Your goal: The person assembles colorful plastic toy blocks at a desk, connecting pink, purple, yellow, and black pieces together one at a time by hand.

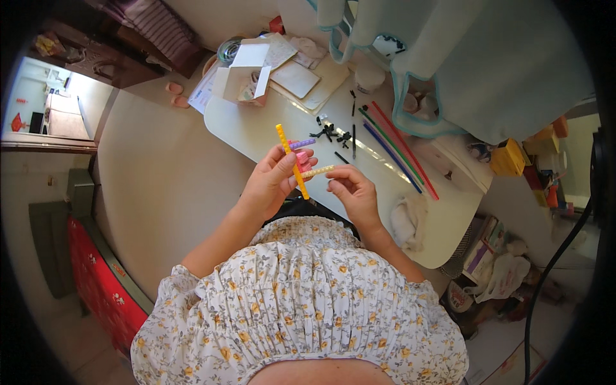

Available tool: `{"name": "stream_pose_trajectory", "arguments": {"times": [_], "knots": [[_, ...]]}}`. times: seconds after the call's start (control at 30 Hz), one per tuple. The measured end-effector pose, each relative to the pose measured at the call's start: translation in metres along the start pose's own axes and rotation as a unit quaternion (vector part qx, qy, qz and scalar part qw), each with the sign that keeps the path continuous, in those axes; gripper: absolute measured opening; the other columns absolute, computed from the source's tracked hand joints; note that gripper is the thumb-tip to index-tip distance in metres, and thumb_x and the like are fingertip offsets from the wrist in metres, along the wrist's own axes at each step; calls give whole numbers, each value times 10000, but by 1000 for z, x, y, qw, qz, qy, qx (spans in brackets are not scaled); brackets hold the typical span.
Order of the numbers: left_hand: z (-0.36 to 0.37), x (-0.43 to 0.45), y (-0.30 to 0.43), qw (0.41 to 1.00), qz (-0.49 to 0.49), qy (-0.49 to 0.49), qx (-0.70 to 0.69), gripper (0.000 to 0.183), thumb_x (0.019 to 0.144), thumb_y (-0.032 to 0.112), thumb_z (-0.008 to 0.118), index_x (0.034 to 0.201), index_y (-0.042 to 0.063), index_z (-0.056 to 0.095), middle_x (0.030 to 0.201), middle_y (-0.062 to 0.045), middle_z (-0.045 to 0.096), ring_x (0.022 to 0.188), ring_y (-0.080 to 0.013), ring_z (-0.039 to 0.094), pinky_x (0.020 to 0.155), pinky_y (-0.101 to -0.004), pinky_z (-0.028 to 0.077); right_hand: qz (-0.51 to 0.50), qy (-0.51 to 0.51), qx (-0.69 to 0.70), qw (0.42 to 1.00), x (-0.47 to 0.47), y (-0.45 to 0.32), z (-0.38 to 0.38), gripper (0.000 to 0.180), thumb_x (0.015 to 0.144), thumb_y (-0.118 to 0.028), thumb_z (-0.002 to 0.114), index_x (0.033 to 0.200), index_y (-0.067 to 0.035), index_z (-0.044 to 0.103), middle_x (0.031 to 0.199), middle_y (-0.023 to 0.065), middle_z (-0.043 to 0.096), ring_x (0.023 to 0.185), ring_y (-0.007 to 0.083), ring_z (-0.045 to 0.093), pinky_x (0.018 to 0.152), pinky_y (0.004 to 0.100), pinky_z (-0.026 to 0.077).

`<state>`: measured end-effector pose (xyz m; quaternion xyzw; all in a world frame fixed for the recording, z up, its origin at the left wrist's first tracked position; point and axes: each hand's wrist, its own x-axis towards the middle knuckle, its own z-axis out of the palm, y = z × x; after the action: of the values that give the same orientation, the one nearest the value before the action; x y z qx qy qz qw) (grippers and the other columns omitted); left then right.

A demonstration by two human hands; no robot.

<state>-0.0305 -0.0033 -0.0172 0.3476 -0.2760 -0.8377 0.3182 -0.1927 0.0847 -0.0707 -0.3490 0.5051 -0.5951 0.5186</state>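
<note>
My left hand point(275, 175) grips a small assembly of plastic building strips above the table's near edge. In it a long yellow strip point(292, 161) runs lengthwise, with a short purple strip point(302, 144) and a cream strip point(319, 171) sticking out to the right. Pink pieces point(302, 162) sit between these two, against the fingers. My right hand point(353, 190) is at the free end of the cream strip, thumb and forefinger curled near it; whether they touch it cannot be told.
On the white table point(435, 240) lie black plastic parts point(327, 132), long blue, green and red strips point(395, 154) and a white cloth point(409, 221). An open box point(245, 86) and papers point(296, 78) stand at the back left. A pale curtain point(481, 67) hangs over the far right side.
</note>
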Motion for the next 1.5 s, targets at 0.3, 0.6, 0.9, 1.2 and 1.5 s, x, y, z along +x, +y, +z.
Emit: {"name": "stream_pose_trajectory", "arguments": {"times": [0.3,0.6,0.9,1.2,1.5], "knots": [[-26,20,26,996,-50,-76,25,405,886,129,539,1248,13,400,1196,-135,513,1128,-244,511,928,-338,425,82,56,6,995,5,0,20,103,846,-44,572,930,11,599,870,42,609,743,95,570,696,221,476],[-59,66,54,976,-84,-131,152,353,858,100,569,1175,20,436,1165,-128,534,1094,-184,509,935,-315,401,96,185,-18,978,4,-1,52,130,857,-74,572,954,7,600,854,55,627,719,97,568,671,221,467],[-119,137,34,887,-174,-180,389,307,838,138,612,1101,9,521,1033,-50,583,969,-138,560,861,-290,431,142,294,-9,945,-25,48,55,133,856,-93,573,948,0,596,850,62,628,695,99,568,646,227,462],[-155,135,-17,891,-102,-55,439,312,803,139,649,1042,-23,528,951,-84,617,811,-136,606,698,-267,492,182,279,-21,943,-31,67,38,126,859,-89,563,941,-1,599,849,63,629,687,94,563,627,220,456],[-178,147,-51,835,13,23,549,386,758,208,696,991,-60,547,852,-112,571,676,-165,587,576,-260,480,203,243,-22,948,-23,66,19,129,864,-80,550,949,7,591,841,63,622,689,94,558,623,217,452]]}}
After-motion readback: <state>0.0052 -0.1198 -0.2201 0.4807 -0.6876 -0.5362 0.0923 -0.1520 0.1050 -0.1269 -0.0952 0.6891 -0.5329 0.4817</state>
